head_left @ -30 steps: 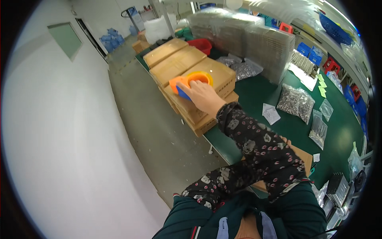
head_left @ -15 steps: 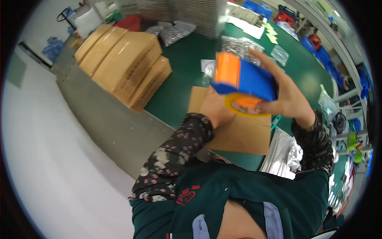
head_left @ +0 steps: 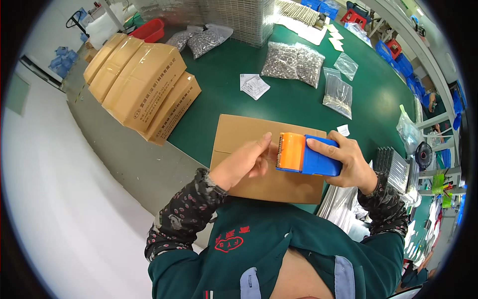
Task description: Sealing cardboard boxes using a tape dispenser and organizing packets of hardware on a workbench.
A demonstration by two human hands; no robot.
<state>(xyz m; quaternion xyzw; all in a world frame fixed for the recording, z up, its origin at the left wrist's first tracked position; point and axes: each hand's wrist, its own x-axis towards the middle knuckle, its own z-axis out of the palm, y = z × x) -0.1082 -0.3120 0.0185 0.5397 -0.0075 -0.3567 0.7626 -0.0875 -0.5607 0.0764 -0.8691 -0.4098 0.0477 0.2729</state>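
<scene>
My right hand (head_left: pixel 351 162) grips a tape dispenser (head_left: pixel 321 155) by its blue body. The dispenser's orange front, edged with metal teeth, faces left. My left hand (head_left: pixel 244 162) is beside that toothed edge, its fingers curled and thumb and forefinger close together. Whether a tape end is between them I cannot make out. Beneath both hands a closed brown cardboard box (head_left: pixel 249 130) lies flat on the green table (head_left: pixel 204 119), at its near edge. The dispenser hides part of the box's right side.
Several brown cartons (head_left: pixel 144 84) are stacked at the left. Farther back lie bags of small metal parts (head_left: pixel 294 64), a small clear bag (head_left: pixel 338 94) and white paper slips (head_left: pixel 255 86). Silvery flat packs (head_left: pixel 341 204) and a black fan (head_left: pixel 423 154) are at the right.
The dispenser has come down and turned, so its toothed orange end now faces my left hand. My left hand has drawn back left and nearer to me.
</scene>
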